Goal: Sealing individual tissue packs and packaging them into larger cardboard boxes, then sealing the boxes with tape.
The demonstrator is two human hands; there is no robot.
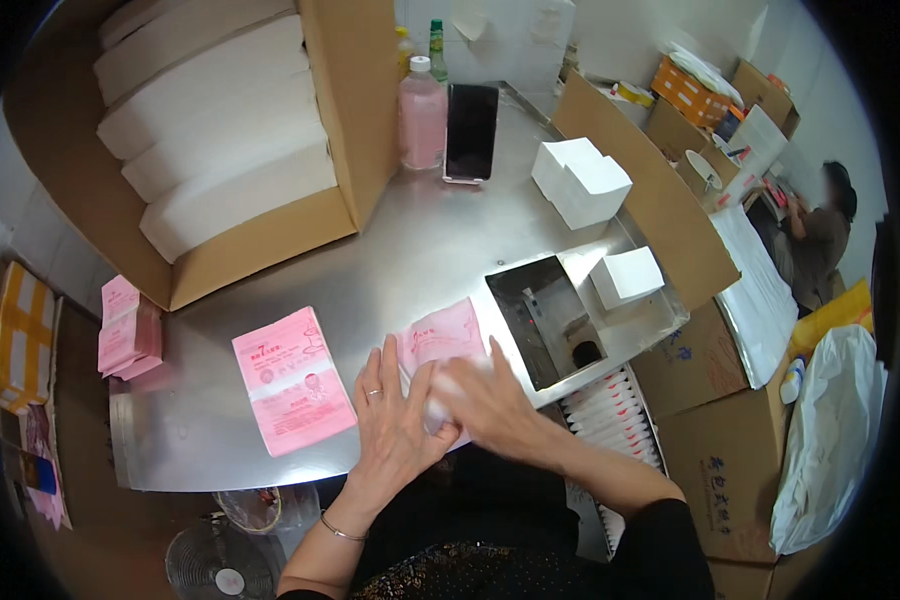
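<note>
A white tiled wall (pixel 515 60) stands behind the metal counter (pixel 420 230), whose shiny top reflects soft, pale light, brightest toward the near left corner. To the right rises a plain off-white wall (pixel 660 30), turning greyer farther along. Brown cartons (pixel 710 460) crowd that side, with 1 dark-clad person (pixel 825 235) beyond them. Below the counter's near left edge, 1 round fan (pixel 220 565) sits in dimness.

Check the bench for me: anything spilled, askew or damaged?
No spill or damage that I can see. Slightly askew: the far-left pink stack near the edge of the metal table; its layers sit out of line with one another.
</note>
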